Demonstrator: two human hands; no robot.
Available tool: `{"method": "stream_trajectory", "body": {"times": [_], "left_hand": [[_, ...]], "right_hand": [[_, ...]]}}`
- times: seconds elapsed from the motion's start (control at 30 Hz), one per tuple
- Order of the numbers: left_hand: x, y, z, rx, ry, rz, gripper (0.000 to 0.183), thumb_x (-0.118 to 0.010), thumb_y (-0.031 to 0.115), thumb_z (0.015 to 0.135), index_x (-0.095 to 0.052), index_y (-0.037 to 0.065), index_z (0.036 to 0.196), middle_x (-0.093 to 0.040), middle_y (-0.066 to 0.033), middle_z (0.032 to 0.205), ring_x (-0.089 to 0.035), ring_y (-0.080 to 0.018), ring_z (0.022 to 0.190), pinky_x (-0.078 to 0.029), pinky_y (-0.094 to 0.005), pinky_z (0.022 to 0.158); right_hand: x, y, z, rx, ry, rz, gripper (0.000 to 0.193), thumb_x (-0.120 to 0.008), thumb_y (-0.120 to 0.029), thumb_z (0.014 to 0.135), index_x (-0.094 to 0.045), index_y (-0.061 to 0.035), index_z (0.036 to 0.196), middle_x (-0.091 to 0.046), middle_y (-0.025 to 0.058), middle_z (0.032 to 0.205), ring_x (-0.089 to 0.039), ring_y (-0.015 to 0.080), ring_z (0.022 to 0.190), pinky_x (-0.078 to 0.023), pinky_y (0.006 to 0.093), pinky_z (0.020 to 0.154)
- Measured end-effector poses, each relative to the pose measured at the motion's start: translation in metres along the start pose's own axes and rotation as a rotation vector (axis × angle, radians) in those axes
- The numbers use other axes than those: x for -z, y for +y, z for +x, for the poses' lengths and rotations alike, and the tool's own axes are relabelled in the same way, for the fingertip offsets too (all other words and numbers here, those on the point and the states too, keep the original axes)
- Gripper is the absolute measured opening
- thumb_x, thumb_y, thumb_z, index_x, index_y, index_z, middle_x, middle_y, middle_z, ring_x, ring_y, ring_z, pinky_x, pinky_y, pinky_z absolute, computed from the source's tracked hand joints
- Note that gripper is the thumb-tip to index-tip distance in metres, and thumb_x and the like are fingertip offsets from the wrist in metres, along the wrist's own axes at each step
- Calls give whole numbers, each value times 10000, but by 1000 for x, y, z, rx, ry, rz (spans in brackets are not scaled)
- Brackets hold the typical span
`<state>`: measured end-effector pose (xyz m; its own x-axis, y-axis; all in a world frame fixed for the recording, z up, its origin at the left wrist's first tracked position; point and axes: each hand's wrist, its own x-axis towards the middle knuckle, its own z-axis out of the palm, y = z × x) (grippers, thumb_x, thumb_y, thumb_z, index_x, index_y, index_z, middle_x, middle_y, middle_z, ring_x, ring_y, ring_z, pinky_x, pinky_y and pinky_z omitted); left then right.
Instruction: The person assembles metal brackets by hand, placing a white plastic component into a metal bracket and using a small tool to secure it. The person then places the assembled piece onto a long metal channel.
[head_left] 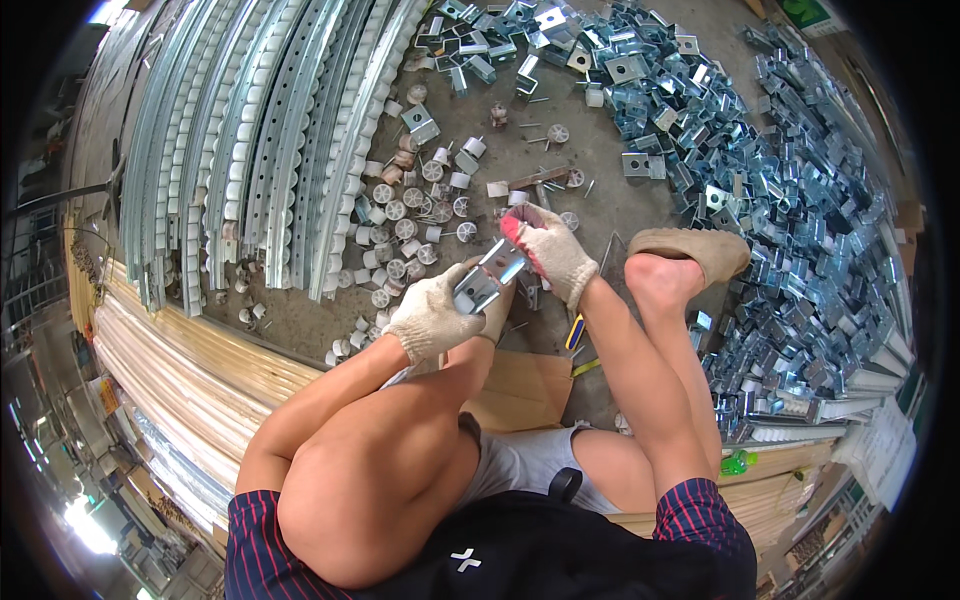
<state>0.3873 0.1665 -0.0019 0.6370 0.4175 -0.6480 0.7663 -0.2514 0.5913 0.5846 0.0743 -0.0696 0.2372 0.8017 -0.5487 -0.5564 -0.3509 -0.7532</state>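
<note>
The left hand [435,314], in a cream knitted glove, closes around a short silver sheet-metal channel piece with holes [490,280], which tilts up and to the right above the bent left leg; the right hand [552,250], in a cream glove with red-coated fingers, curls at the upper end of this piece, though whether it grips anything cannot be told; just below the right wrist, a yellow-and-blue-handled tool [575,332] lies on the grey concrete floor [607,200], near a flat brown cardboard sheet [530,385]; beyond the hands, small white spoked plastic wheels [405,229] lie scattered; farther left, long silver metal tracks lined with white rollers [270,140] lie side by side; along the right, silver folded-metal brackets [790,230] form a broad heap; a beige shoe [705,252] on the right foot stands between that heap and the right hand; at the lower left run long cream-coloured strips [190,350].
</note>
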Motion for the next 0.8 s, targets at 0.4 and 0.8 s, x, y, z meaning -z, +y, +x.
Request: {"method": "stream_trajectory", "body": {"times": [0.4, 0.8], "left_hand": [[-2, 0, -5, -59, 60, -13, 403, -751, 227, 765, -613, 49, 1099, -714, -255, 855, -697, -491, 873, -558, -531, 764], [3, 16, -18, -24, 17, 41, 488, -751, 185, 784, -612, 54, 1234, -744, -250, 950, -732, -444, 937, -586, -521, 810]], "right_hand": [[18, 9, -10, -107, 35, -62, 303, -681, -379, 1044, -720, -102, 1160, -678, -21, 945, -648, 70, 803, -501, 252, 611], [16, -3, -17, -60, -140, -60, 212, -626, -293, 1084, -654, -96, 1157, -725, 32, 1033, -585, 47, 740, -465, 237, 632]]}}
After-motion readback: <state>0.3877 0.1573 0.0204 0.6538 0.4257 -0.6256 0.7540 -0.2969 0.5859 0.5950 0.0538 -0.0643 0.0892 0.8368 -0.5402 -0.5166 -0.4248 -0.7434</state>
